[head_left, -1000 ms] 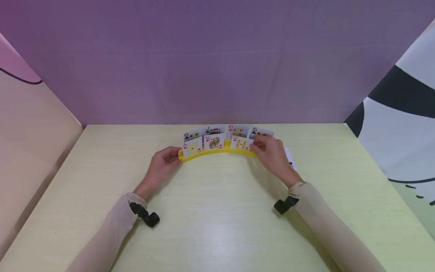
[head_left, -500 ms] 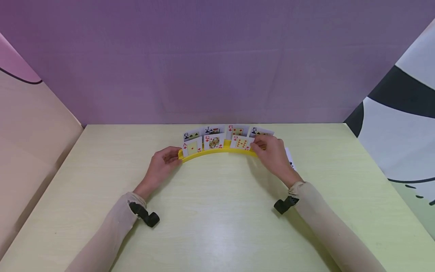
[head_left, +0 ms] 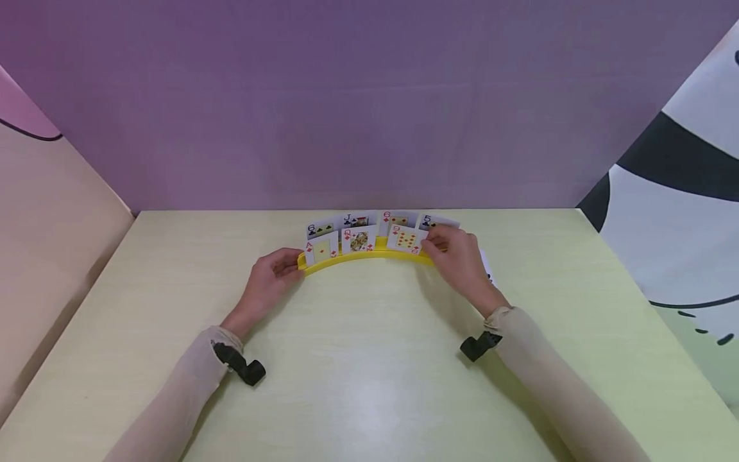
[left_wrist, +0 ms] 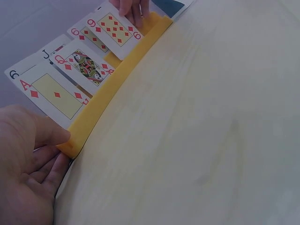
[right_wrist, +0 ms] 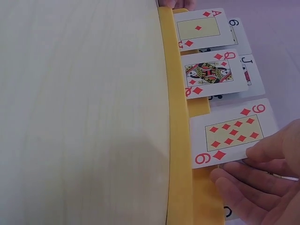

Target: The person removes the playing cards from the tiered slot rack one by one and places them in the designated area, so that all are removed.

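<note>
The right hand (head_left: 458,256) pinches the right edge of the 9 of diamonds (right_wrist: 232,134), thumb and fingers curled on the card where it stands in the front slot of the curved yellow card holder (head_left: 369,255). The left hand (head_left: 270,280) steadies the holder's left end, thumb pressed on the end of the yellow rim and fingers curled against the holder's end face, so it grips the holder itself.

The holder sits toward the far middle of the pale table (head_left: 369,372), bowed away from the person. In its front row, left to right, stand the ace of diamonds (left_wrist: 56,95), the queen of diamonds (left_wrist: 84,64) and the 9. Behind them 4 more cards peek up: a black 6 (head_left: 319,228), a black jack (head_left: 355,221), a red 6 (head_left: 395,220) and a black 5 (head_left: 435,222).

A further card (head_left: 486,266) lies flat on the table just right of the right hand, partly hidden by it. Between the holder and the near edge the tabletop lies wide and bare; behind the holder only a narrow strip runs to the purple backdrop (head_left: 369,102).
</note>
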`<state>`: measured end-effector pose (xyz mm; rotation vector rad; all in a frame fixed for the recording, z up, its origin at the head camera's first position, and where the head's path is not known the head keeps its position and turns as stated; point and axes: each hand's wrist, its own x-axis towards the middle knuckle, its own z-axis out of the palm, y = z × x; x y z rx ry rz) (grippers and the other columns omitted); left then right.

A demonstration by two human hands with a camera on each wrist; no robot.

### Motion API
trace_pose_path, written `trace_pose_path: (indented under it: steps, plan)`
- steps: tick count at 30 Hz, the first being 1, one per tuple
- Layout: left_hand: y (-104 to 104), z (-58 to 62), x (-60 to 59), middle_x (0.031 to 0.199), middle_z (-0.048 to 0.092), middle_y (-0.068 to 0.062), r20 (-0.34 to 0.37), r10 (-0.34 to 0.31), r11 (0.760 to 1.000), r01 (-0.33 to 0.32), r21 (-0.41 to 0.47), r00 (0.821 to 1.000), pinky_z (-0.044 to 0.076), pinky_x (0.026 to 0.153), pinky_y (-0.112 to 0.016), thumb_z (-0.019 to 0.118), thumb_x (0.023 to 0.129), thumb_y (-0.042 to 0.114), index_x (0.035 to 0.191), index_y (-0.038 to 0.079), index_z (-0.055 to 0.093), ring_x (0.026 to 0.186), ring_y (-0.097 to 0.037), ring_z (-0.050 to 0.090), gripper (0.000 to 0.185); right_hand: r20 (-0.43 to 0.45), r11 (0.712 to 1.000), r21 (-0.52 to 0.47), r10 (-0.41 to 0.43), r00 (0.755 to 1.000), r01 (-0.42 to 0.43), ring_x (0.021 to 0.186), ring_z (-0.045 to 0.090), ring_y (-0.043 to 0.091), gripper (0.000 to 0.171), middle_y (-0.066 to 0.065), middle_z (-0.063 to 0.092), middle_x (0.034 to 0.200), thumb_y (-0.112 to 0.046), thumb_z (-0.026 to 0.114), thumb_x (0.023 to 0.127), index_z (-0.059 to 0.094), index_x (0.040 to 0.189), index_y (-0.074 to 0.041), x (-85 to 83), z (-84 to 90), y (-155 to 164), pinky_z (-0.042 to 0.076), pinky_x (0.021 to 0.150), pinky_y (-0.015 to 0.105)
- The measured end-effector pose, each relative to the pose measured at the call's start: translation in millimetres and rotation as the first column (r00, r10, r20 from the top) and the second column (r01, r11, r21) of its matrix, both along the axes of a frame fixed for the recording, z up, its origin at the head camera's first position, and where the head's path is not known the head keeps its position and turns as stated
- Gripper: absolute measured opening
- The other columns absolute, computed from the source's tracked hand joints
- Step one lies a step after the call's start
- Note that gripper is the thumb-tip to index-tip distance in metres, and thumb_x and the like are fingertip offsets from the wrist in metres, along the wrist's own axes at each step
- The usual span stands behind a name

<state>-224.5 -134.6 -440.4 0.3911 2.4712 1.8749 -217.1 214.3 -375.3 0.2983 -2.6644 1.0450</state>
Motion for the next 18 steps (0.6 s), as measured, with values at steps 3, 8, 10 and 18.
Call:
trace_pose_path:
  steps: [3,8,10,18]
  plan:
    - [-2.2,0.1,0.9,0.125,0.064,-0.024,0.002,0.006,1.0,-0.006,0.001,1.0,0.055,0.09,-0.022,0.065,0.09,-0.008,0.126,-0.006,0.061,0.113,-0.033,0.063,0.036,-0.018,1.0,0.009,0.01,1.0,-0.01,0.085,0.071,0.026,0.012,0.015,0.073,0.098,-0.01,0.065,0.095,0.07,0.096,0.001,0.7,1.7,-2.5,0.061,0.074,0.041]
    - [-2.0,-1.6,-0.4,0.125,0.064,-0.023,0.004,0.001,1.0,-0.001,0.008,1.0,0.055,0.091,-0.022,0.066,0.09,-0.008,0.125,-0.006,0.062,0.113,-0.032,0.064,0.035,-0.091,1.0,0.016,0.008,0.996,-0.006,0.083,0.072,0.029,0.011,0.019,0.073,0.099,-0.007,0.067,0.094,0.07,0.096,0.004,4.0,9.6,-3.7,0.062,0.072,0.043]
    - [-2.2,-2.4,-0.6,0.124,0.064,-0.023,0.004,0.0,1.0,-0.001,0.009,1.0,0.055,0.091,-0.022,0.065,0.09,-0.008,0.125,-0.006,0.062,0.113,-0.032,0.064,0.035,-0.095,1.0,0.016,0.007,0.995,-0.005,0.083,0.072,0.03,0.011,0.019,0.073,0.098,-0.006,0.067,0.094,0.07,0.096,0.004,5.8,11.1,-4.1,0.062,0.072,0.043]
    - [-3.4,-1.9,0.4,0.125,0.065,-0.022,-0.001,0.007,1.0,-0.007,-0.006,1.0,0.055,0.09,-0.021,0.066,0.091,-0.008,0.125,-0.005,0.062,0.111,-0.031,0.064,0.035,-0.056,1.0,0.002,0.007,0.998,-0.007,0.084,0.072,0.027,0.012,0.017,0.074,0.098,-0.007,0.065,0.095,0.071,0.097,0.003,12.9,11.1,-4.2,0.062,0.069,0.041]
